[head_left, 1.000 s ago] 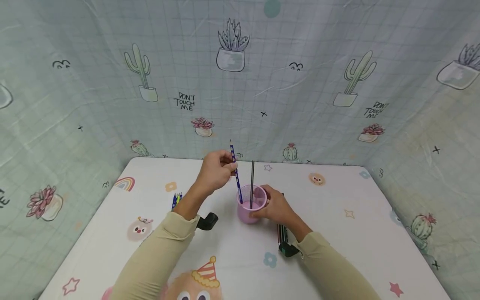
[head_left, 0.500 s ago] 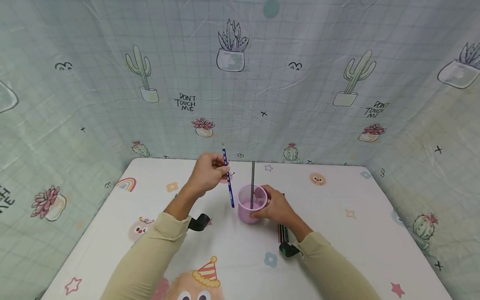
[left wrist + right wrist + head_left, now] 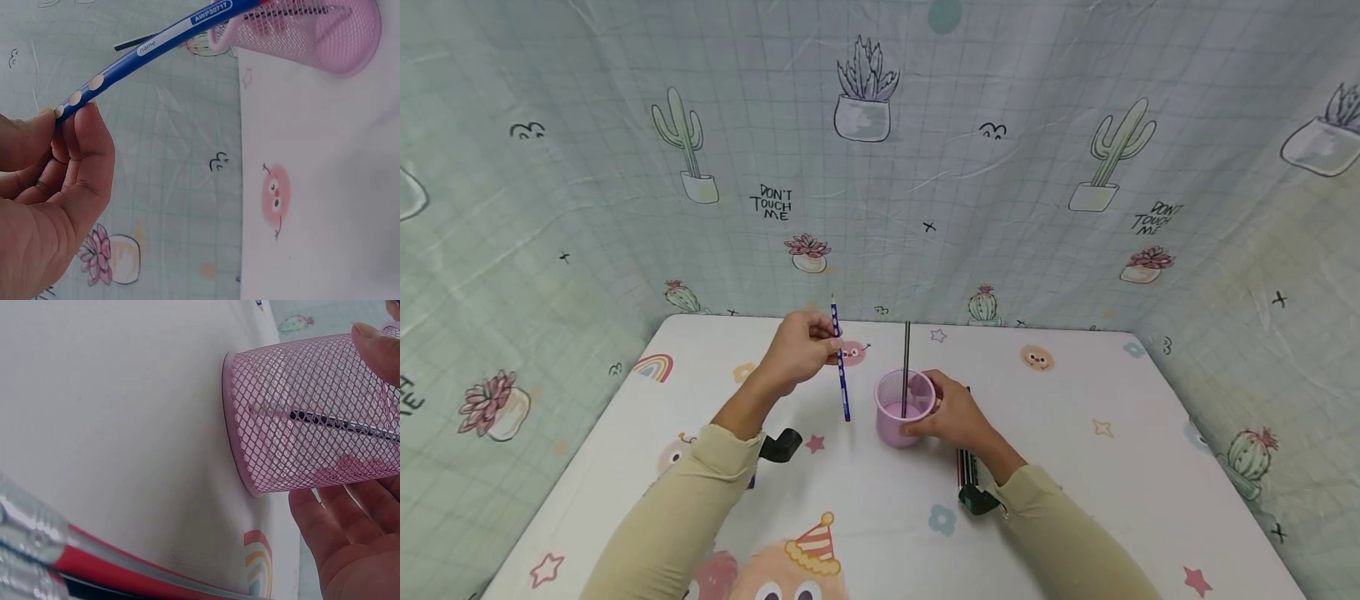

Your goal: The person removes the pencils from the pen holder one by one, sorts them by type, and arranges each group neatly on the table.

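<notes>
My left hand [image 3: 799,348] pinches a blue pencil [image 3: 843,382] between thumb and fingertips, its sharpened end up. Pale dots and a white name strip mark the pencil [image 3: 150,47] in the left wrist view. It hangs left of a pink mesh pencil cup [image 3: 893,431], apart from the rim. My right hand [image 3: 958,414] grips the cup from the right, thumb on the near side and fingers behind. Inside the upright cup leans a dark pencil [image 3: 906,358]. The right wrist view shows the cup [image 3: 312,419] on the table between thumb and fingers.
Several dark pencils [image 3: 966,468] lie under my right wrist, partly hidden by it. A small blue end [image 3: 752,482] shows beside my left sleeve, the rest covered. The white table [image 3: 880,508] has printed cartoon figures. A patterned curtain [image 3: 880,208] encloses its back and sides.
My left hand has moved left with the blue pencil; its lower end, inside the cup one second ago, now hangs outside. The right hand and cup have stayed in place.
</notes>
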Motion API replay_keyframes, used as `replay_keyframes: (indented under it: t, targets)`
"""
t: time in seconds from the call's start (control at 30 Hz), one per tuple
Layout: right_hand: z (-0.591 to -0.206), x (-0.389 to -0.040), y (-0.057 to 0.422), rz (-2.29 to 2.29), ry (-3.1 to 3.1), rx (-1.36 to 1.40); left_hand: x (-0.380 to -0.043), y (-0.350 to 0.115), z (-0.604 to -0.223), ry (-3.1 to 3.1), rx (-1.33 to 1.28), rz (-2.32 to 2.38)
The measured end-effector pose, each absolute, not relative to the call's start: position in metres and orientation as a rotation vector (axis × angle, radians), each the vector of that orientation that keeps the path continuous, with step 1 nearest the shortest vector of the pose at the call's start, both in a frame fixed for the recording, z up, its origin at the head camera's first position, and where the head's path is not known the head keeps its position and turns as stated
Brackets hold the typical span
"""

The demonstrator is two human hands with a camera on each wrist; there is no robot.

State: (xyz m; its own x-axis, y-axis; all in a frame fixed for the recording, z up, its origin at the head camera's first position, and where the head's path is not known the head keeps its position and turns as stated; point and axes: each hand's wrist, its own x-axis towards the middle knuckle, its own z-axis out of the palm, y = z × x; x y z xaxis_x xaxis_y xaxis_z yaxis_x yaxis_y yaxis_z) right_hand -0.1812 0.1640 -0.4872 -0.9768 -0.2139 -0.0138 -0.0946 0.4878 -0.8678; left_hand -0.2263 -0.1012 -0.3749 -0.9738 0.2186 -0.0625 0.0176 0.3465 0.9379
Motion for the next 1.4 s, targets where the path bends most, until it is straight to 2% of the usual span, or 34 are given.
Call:
replay_keyframes:
  t: [0.7, 1.4]
  targets:
    - [-0.488, -0.182, 0.164, -1.507, 2.590, -0.262, -0.229, -0.137, -0.389, 2.473, 0.077, 1.551]
    - [-0.490, -0.185, 0.168, -1.537, 2.578, -0.319, -0.226, -0.162, -0.404, 2.457, 0.051, 1.494]
